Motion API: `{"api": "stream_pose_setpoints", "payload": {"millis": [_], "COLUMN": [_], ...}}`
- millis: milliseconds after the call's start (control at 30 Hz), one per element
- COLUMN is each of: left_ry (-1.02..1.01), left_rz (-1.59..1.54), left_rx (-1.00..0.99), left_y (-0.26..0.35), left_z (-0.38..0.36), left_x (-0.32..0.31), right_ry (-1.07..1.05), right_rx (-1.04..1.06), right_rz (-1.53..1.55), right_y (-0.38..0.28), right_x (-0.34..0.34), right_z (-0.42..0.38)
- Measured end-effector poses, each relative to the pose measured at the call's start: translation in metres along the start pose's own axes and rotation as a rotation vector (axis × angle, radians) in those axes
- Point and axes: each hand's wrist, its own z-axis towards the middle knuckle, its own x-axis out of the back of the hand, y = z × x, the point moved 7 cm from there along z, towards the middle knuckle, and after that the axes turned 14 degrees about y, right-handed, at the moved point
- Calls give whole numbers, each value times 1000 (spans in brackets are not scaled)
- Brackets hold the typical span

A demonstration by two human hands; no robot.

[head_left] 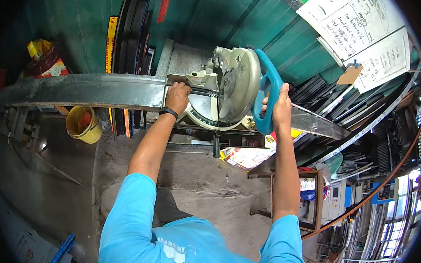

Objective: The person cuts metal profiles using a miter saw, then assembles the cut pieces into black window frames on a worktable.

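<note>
A miter saw (242,83) with a cream housing stands on a bench in front of me. My right hand (281,109) is wrapped round its teal handle (267,89). On the saw's left side, my left hand (178,98) has its fingers curled over a thin dark metal strip (203,92), which lies along the fence and runs towards the blade. The hand covers part of the strip. Beneath the strip is the saw's round base (203,107). A dark band circles my left wrist.
A long metal support beam (92,89) extends left from the saw, and another surface (322,125) extends right. Below the left beam sits a yellow bucket (84,125). Upright dark profiles (129,35) lean on the green wall. Handwritten papers (356,29) hang at upper right, above stacked metal lengths.
</note>
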Motion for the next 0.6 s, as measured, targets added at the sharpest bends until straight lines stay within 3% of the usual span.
{"api": "stream_pose_setpoints", "payload": {"millis": [600], "left_ry": [-51], "left_rz": [31], "left_rx": [18], "left_y": [0], "left_z": [1], "left_x": [-2], "right_ry": [54], "right_rx": [50], "right_rz": [-5], "right_y": [20], "right_x": [2], "right_z": [-14]}}
